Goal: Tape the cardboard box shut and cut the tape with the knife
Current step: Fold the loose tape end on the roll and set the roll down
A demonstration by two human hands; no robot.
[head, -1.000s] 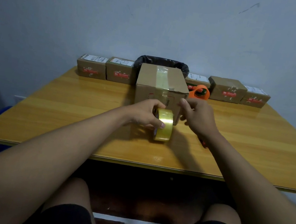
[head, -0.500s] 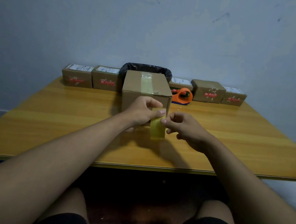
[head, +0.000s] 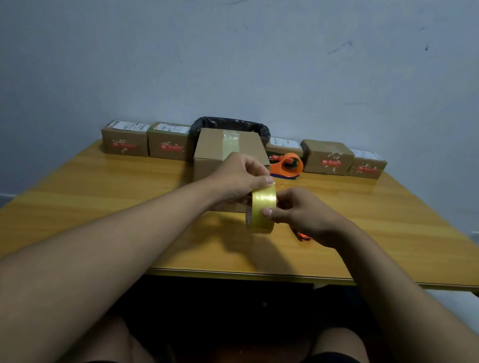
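Note:
A brown cardboard box (head: 214,155) with a strip of clear tape along its top stands mid-table. Just in front of it, both hands hold a yellowish roll of tape (head: 261,211) upright above the wooden table (head: 106,192). My left hand (head: 238,178) grips the roll from the left and top. My right hand (head: 302,212) pinches its right face with the thumb on the tape surface. An orange-handled knife (head: 303,237) lies on the table under my right hand, mostly hidden.
An orange tape dispenser (head: 287,165) sits behind the box to the right. Several small labelled cardboard boxes (head: 125,138) line the back edge against the wall. A black-lined bin (head: 234,125) stands behind the big box. My knees show below the near table edge.
The tape roll has stayed in both hands, and my right thumb has shifted onto its face. The camera view has tilted and shifted. The box has not moved.

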